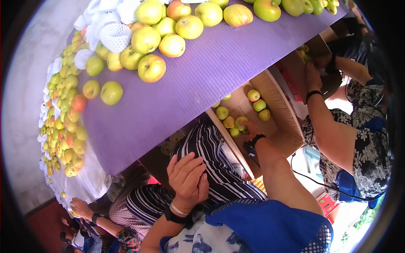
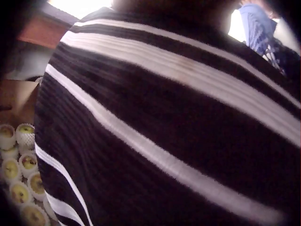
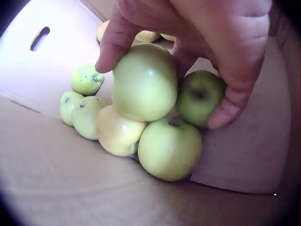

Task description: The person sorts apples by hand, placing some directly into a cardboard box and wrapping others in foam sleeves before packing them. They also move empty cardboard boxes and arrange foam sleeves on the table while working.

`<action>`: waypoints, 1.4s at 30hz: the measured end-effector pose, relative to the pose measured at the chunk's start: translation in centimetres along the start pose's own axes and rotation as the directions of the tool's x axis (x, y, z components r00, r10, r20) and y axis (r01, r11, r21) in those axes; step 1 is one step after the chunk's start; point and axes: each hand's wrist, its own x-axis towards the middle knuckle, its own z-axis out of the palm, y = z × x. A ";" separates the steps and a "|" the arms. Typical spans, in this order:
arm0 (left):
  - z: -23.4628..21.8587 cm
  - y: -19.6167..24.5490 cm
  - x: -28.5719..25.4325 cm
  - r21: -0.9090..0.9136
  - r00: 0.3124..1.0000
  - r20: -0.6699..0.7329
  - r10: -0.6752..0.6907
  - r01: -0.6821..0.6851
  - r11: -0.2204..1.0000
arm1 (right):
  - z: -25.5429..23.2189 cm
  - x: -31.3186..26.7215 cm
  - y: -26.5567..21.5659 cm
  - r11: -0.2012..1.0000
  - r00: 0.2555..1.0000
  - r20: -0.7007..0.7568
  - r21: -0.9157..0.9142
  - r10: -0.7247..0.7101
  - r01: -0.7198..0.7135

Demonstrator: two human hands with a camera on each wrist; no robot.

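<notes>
In the head view my left hand [image 1: 187,179] is palm-up above the striped trousers [image 1: 202,145], fingers loosely bent and nothing in it. My right hand [image 1: 252,130] reaches down into a cardboard box [image 1: 270,99] of apples. Seen from the right wrist, the thumb and fingers of that hand [image 3: 202,33] grip a pale green apple [image 3: 145,82], while the outer fingers curl round a darker green apple [image 3: 201,96]. Just below them lie a green apple [image 3: 170,149] and a yellowish one [image 3: 120,131], close together. The left wrist view is mostly striped cloth [image 2: 155,103].
A purple table [image 1: 211,71] with many apples [image 1: 152,68] and white foam nets [image 1: 114,37] spans the top left. Netted apples [image 2: 19,193] sit low beside the trousers. At right, another person's arms [image 1: 333,130] reach into a second box; a black cable [image 1: 325,183] hangs nearby.
</notes>
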 end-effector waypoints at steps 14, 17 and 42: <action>-0.7 0.5 -0.8 -0.189 0.992 -0.097 0.084 -0.101 0.977 | -0.9 -19.5 -5.8 0.804 0.670 0.461 0.451 -0.582 0.388; -2.6 0.7 -1.0 -0.559 0.999 -0.038 -0.024 -0.001 0.829 | 3.2 -29.6 -8.0 0.716 0.474 0.552 0.396 -0.686 0.575; -21.3 -14.5 -12.9 -0.698 0.467 -0.329 -0.820 -0.706 -0.122 | 28.5 -29.5 1.3 0.293 0.128 0.928 -0.021 -0.349 0.956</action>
